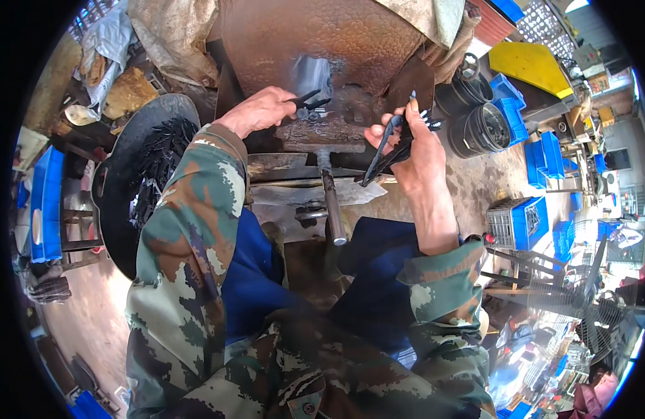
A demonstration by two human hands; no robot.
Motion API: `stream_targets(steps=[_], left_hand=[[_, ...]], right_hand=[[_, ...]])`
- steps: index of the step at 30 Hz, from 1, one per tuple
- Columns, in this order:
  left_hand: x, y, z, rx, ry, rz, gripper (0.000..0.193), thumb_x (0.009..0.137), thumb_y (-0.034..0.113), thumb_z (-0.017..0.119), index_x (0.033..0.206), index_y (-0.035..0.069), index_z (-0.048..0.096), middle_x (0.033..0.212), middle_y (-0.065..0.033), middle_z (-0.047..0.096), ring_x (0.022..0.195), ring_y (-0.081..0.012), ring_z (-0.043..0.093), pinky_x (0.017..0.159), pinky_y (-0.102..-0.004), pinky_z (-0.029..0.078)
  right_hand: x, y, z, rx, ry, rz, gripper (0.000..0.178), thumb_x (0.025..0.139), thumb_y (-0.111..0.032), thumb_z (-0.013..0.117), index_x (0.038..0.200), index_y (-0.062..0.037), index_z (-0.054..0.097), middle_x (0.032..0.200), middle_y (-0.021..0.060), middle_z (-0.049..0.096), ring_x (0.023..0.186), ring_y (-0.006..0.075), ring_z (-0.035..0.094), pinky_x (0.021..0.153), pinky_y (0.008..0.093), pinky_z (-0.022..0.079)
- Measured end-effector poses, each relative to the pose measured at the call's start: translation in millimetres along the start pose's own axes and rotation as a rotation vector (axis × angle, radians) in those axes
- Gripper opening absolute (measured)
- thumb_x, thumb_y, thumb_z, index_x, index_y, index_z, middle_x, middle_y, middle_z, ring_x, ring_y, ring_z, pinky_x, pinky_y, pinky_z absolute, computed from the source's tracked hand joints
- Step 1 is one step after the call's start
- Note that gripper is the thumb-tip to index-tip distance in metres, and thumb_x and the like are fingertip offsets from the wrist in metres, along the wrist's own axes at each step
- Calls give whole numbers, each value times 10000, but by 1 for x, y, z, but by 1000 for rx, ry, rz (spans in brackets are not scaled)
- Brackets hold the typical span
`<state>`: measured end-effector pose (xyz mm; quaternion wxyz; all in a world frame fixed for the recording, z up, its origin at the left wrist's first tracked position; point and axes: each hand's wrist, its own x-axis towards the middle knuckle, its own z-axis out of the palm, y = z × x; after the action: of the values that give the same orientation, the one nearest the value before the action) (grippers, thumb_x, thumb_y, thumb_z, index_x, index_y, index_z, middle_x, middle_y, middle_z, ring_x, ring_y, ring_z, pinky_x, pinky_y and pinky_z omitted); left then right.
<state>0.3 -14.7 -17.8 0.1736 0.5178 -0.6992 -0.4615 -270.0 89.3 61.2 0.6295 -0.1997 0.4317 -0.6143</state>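
In front of me stands a brown, crusted metal machine housing (294, 42) with a bright, blurred grey spot (313, 75) in its middle. My left hand (261, 110) is closed on a slim black metal piece (307, 102), held right at the front of that spot. Whether the two touch, I cannot tell. To the right, my right hand (422, 150) is raised and closed around several long dark metal pieces (387, 152); their exact kind is unclear. Below and between the hands, a round metal bar (333, 209) points toward me.
Left of my arm, a large black basin (113, 181) holds a heap of dark metal pieces (158, 164). Black buckets (476, 131), blue crates (528, 222) and a yellow panel (528, 68) stand at right. A fan (581, 300) is at lower right. Sacking (176, 35) hangs beside the housing.
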Motion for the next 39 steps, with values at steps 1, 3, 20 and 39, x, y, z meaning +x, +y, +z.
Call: stream_targets(steps=[1,3,20,39], left_hand=[[2,-5,1,-1,15,27,256,908,232,549,994,29,679,707,-8,534,629,-97,487,568,-264,364],[8,-16,3,-5,46,84,268,907,199,538,1041,17,682,737,-32,530,700,-145,509,660,-306,406],[-21,34,-11,111,91,66,363,919,313,531,1052,6,674,925,-187,683,902,-345,633,848,-398,476],[-37,25,-29,10,220,-170,359,863,317,536,988,7,667,802,-119,662,678,-214,596,686,-352,487]], right_hand=[[0,1,-2,0,-12,6,267,1005,-289,577,973,-25,551,846,151,630,713,308,676,733,497,615],[0,3,-4,23,17,30,278,1007,-298,573,961,-25,549,816,131,607,695,305,668,730,511,612],[-33,25,-5,-760,-142,-115,240,890,-225,762,875,-3,671,650,-3,604,508,49,495,441,261,438],[-72,44,-37,-1287,-713,-546,471,749,101,578,1191,-44,646,1281,112,638,1255,285,566,1030,362,470]])
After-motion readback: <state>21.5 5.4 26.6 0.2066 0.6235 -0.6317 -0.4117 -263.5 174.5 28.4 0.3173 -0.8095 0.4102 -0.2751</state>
